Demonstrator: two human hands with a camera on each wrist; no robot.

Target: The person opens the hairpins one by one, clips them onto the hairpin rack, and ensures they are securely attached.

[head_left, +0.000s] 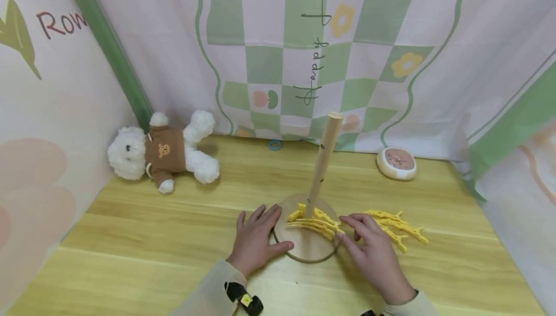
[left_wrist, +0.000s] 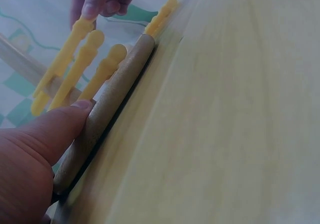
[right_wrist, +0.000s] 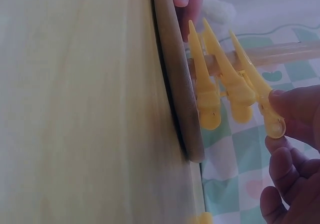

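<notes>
A round wooden base (head_left: 311,254) carries an upright wooden pole (head_left: 323,161) with dark holes along it. Around the pole's foot, curved yellow plastic branch-like pieces (right_wrist: 204,92) are stacked in layers. My left hand (head_left: 257,241) rests at the base's left edge, its thumb (left_wrist: 62,126) on the rim and its fingers stretched out. My right hand (head_left: 374,253) pinches the forked end of the top yellow piece (right_wrist: 257,84) between thumb and fingers, at the stack's right side. Whether that piece is fixed to the pole is hidden.
More yellow pieces (head_left: 401,226) lie on the table (head_left: 152,253) just right of my right hand. A plush toy (head_left: 167,154) lies at the back left. A small blue ring (head_left: 274,145) and a white rounded device (head_left: 396,163) are near the back curtain (head_left: 265,65).
</notes>
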